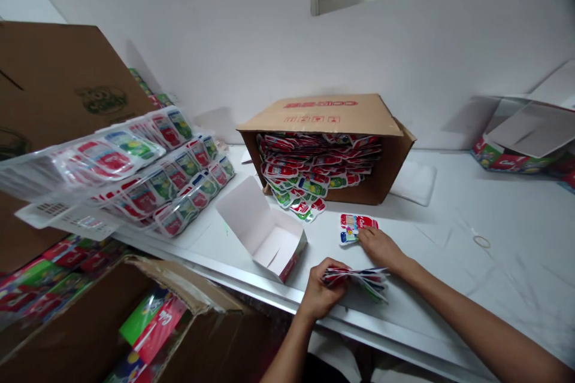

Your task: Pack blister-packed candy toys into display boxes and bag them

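Packet stack [359, 278] pinched at one end by left hand [321, 294]; right hand [381, 248] lies flat, fingers uncurled, on loose packet [354, 227]. Fanned stack could spill off table [449, 233].

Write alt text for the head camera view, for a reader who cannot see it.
A person's left hand grips a stack of flat colourful packets at the edge of a white table, while the right hand touches a single packet lying flat. Behind them stand a small open white box and a cardboard box on its side, full of similar packets.
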`<move>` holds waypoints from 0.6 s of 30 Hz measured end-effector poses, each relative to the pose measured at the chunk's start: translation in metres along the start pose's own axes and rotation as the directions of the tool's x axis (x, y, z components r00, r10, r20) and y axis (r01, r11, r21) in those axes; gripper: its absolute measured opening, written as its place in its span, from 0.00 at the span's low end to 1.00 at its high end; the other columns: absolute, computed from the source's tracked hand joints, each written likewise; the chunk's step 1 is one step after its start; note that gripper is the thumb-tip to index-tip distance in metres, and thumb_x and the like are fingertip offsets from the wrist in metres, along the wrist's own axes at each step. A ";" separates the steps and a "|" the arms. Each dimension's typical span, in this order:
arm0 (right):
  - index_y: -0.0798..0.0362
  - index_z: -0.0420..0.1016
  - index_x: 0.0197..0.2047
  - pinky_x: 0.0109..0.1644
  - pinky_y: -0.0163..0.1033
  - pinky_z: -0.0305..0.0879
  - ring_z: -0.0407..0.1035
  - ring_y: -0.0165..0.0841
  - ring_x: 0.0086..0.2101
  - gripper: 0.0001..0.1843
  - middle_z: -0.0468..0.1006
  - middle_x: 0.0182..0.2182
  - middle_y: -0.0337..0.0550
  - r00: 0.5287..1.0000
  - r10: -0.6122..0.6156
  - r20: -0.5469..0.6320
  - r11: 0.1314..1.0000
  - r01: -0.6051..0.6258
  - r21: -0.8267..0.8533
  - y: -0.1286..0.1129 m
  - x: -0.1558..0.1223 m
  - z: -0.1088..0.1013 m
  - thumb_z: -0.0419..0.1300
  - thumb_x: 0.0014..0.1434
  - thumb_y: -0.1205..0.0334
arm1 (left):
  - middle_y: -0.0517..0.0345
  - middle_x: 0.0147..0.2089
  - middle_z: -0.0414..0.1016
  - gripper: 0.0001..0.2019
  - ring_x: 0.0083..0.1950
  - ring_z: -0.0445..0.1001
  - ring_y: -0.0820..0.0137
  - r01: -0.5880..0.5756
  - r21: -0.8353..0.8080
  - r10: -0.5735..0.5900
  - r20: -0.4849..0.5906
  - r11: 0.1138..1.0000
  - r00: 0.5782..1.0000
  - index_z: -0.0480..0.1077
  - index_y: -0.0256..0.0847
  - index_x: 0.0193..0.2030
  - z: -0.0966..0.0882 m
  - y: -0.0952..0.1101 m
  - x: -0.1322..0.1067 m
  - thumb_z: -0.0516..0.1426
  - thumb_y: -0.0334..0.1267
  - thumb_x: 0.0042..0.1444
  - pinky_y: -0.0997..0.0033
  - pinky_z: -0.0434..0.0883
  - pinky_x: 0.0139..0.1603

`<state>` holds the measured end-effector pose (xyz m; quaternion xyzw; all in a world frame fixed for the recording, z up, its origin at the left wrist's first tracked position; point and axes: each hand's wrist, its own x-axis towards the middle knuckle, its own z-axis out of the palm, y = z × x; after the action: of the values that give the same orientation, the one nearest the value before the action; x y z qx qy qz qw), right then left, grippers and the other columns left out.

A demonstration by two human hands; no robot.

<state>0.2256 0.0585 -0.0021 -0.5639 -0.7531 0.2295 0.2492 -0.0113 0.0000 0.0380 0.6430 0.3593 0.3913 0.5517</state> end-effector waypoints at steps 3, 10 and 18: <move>0.56 0.73 0.45 0.51 0.51 0.66 0.71 0.44 0.43 0.16 0.78 0.40 0.53 1.000 0.003 -0.014 0.991 -0.002 0.134 -0.001 -0.009 -0.012 0.49 0.62 0.60 | 0.47 0.53 0.75 0.12 0.56 0.72 0.57 -0.064 0.025 0.066 -0.052 0.998 0.996 0.74 0.39 0.39 -0.003 -0.002 0.002 0.63 0.27 0.45 0.59 0.68 0.57; 0.52 0.73 0.46 0.50 0.45 0.68 0.73 0.39 0.43 0.16 0.78 0.43 0.47 0.976 -0.117 0.182 0.803 -0.015 0.596 -0.023 -0.046 -0.013 0.49 0.64 0.55 | 0.45 0.65 0.63 0.17 0.68 0.59 0.54 -0.057 -0.020 0.055 -0.106 0.998 0.993 0.70 0.41 0.45 -0.002 -0.008 0.005 0.64 0.29 0.47 0.51 0.58 0.66; 0.48 0.74 0.47 0.51 0.39 0.66 0.71 0.32 0.44 0.23 0.78 0.43 0.41 0.862 -0.338 0.379 0.932 0.250 0.263 -0.040 -0.035 -0.037 0.49 0.54 0.76 | 0.51 0.44 0.77 0.19 0.51 0.75 0.59 -0.053 -0.015 0.052 -0.005 0.999 0.999 0.73 0.38 0.44 -0.009 -0.006 0.008 0.67 0.31 0.43 0.59 0.66 0.58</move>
<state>0.2276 0.0167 0.0474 -0.3508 -0.8386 0.3800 0.1712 -0.0158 0.0121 0.0340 0.6471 0.3405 0.4098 0.5453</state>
